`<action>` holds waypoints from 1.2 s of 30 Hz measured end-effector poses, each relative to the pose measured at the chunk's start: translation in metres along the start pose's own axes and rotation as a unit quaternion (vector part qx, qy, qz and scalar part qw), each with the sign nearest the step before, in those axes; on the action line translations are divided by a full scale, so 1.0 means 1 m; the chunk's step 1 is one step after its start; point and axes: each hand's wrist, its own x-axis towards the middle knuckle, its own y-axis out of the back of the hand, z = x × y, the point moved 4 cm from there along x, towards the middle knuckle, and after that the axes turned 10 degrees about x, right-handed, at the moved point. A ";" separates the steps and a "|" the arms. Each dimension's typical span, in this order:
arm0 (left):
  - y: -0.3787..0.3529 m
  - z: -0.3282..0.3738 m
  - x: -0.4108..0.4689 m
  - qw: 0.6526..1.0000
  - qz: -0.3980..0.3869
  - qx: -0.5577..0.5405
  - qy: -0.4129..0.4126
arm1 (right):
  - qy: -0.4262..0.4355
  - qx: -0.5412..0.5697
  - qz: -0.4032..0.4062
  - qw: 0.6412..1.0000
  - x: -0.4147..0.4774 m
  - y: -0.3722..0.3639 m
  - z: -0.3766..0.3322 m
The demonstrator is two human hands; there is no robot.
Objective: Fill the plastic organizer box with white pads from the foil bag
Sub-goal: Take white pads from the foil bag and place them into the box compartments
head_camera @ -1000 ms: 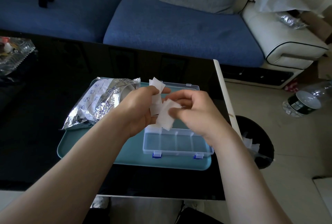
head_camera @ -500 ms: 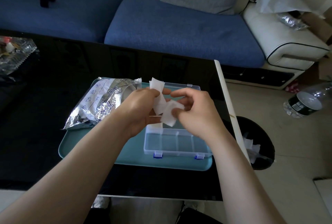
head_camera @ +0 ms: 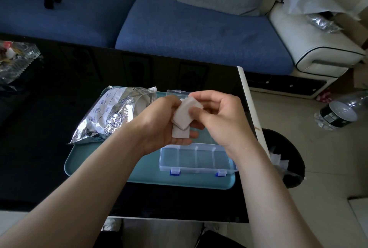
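Both hands meet above the clear plastic organizer box (head_camera: 197, 158), which lies open on a teal tray (head_camera: 111, 160). My left hand (head_camera: 159, 122) holds a small stack of white pads (head_camera: 182, 120) in its curled fingers. My right hand (head_camera: 221, 116) pinches the top pad of that stack between thumb and fingers. The box's near row of compartments looks empty; its lid and far part are mostly hidden behind my hands. The crumpled foil bag (head_camera: 113, 114) lies on the tray's left, its mouth facing my left hand.
The tray sits near the right end of a black glass table (head_camera: 49, 148). A black waste bin (head_camera: 284, 156) with white scraps stands on the floor right of the table. A blue sofa (head_camera: 199, 34) runs behind, and a glass dish (head_camera: 16, 58) sits far left.
The separate pads held apart by the two hands have been brought together into one overlapped stack. Both hands have drawn closer over the box.
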 end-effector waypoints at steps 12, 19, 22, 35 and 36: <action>-0.003 -0.001 0.002 1.000 0.022 0.005 -0.012 | 0.020 -0.189 -0.015 0.982 0.001 -0.008 0.011; 0.007 -0.001 0.011 0.991 0.081 -0.099 -0.042 | -0.117 -0.065 -0.008 0.991 0.000 -0.008 0.018; 0.008 -0.002 0.011 0.989 0.067 -0.120 -0.045 | -0.090 -0.059 -0.014 0.994 0.001 -0.012 0.017; 0.005 0.004 0.002 0.992 0.088 -0.093 -0.022 | -0.047 0.060 0.142 0.987 0.001 0.001 0.003; 0.003 0.004 0.002 0.993 0.076 -0.091 -0.023 | -0.047 0.074 0.134 0.987 0.001 -0.003 0.003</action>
